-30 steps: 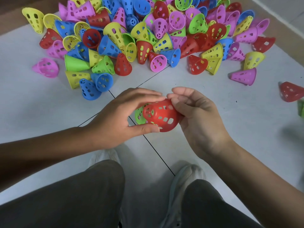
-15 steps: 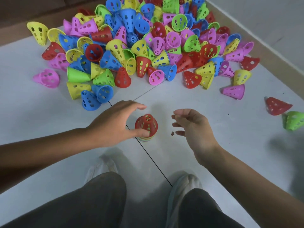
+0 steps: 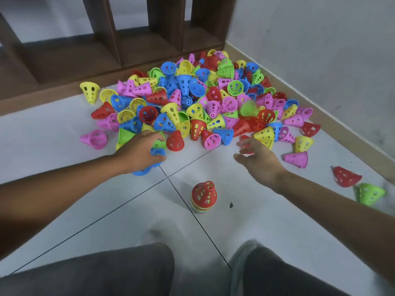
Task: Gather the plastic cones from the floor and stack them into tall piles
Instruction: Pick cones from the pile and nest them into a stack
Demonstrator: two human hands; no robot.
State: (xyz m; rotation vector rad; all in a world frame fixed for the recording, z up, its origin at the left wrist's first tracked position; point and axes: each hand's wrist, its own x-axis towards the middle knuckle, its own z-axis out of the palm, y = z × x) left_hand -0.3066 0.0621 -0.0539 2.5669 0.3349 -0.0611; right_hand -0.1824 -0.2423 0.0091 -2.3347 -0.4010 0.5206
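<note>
The left hand (image 3: pixel 142 149) is seen laid over the near edge of the heap, its fingers curled down onto a blue cone (image 3: pixel 158 152); whether that cone is actually gripped cannot be told, as the hand is blurred. A second blue cone (image 3: pixel 141 172) is glimpsed under the wrist. The right hand (image 3: pixel 257 158) is held above the floor with fingers spread and relaxed, nothing in it, just short of a red cone (image 3: pixel 245 138) at the heap's edge. The two hands are kept well apart.

Between them and nearer the person, one short stack (image 3: pixel 203 197) is stood upright on the white tiled floor (image 3: pixel 64 146), long axis vertical, narrow end up, a red cone on top and several coloured rims showing beneath.

Beyond the hands, the heap of cones (image 3: pixel 203 101) is spread toward the corner: red, blue, yellow, pink and green, far too many to be counted, pointing every way. To the right, three strays are counted: a pink cone (image 3: pixel 297 159), a red one (image 3: pixel 346 176) and a green one (image 3: pixel 370 193), all lying on their sides.
</note>
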